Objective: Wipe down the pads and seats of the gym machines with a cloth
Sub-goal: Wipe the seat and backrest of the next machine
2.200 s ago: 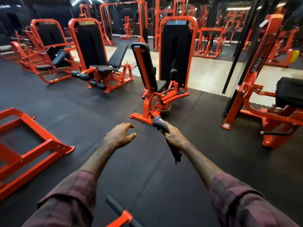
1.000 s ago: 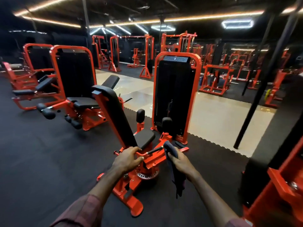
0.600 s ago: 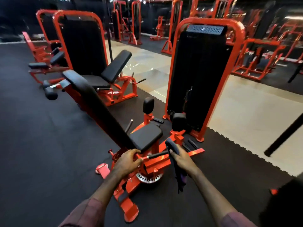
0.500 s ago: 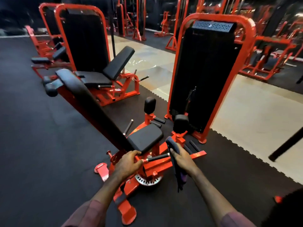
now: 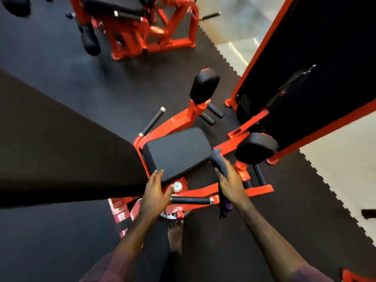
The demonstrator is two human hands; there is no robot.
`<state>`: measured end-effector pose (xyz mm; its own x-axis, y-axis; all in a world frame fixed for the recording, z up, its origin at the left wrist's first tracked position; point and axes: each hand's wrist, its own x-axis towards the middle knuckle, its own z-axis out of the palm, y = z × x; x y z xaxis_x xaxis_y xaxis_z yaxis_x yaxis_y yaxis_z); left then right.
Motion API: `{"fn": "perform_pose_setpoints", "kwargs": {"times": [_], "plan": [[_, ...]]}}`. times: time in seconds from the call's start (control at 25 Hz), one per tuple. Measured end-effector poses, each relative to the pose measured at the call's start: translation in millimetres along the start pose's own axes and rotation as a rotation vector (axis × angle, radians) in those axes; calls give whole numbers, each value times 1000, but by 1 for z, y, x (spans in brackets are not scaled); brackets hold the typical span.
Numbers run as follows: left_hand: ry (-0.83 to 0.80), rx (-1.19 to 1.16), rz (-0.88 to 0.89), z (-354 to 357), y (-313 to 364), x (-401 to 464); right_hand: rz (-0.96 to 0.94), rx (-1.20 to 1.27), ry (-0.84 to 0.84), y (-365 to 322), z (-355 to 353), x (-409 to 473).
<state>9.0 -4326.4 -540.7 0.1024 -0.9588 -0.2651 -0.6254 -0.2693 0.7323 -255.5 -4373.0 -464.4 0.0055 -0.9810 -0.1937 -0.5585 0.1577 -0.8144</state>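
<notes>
Head view, looking steeply down. My right hand (image 5: pixel 232 184) grips a dark cloth (image 5: pixel 220 165): the fingers curl round its middle, one end stands up above the knuckles just beside the seat's right edge, and the other end hangs below the palm. My left hand (image 5: pixel 154 195) lies released, fingers nearly straight, with the fingertips touching the near left corner of the black seat (image 5: pixel 177 151) and holding nothing. Between the two hands a black handle grip (image 5: pixel 190 200) projects sideways from the orange frame (image 5: pixel 258 189). I see the broad black backrest (image 5: pixel 61 151) running from the seat's left edge out to the left border of the view. Beyond the seat's far edge stand two black rounded pads, the left pad (image 5: pixel 204 85) upright on its orange post and the right pad (image 5: pixel 256 148) near the cloth's upper end. A black weight-stack shroud (image 5: pixel 317 58) rises at right. One bare foot (image 5: pixel 175 234) rests on the dark rubber floor (image 5: pixel 61 241) below the frame.
</notes>
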Motion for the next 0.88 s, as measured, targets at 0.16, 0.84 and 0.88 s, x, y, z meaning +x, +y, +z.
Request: {"fn": "perform_pose_setpoints", "kwargs": {"times": [0.16,0.84,0.88], "plan": [[142,73,-92,57,-39,91,-49,-145,-36,59,29,121],[478,229,-378,174,-70,102,-655,-1133,-348,154,99,190],[500,218,-378,176,-70,101,-663,-1158,-345,157,84,195]]}}
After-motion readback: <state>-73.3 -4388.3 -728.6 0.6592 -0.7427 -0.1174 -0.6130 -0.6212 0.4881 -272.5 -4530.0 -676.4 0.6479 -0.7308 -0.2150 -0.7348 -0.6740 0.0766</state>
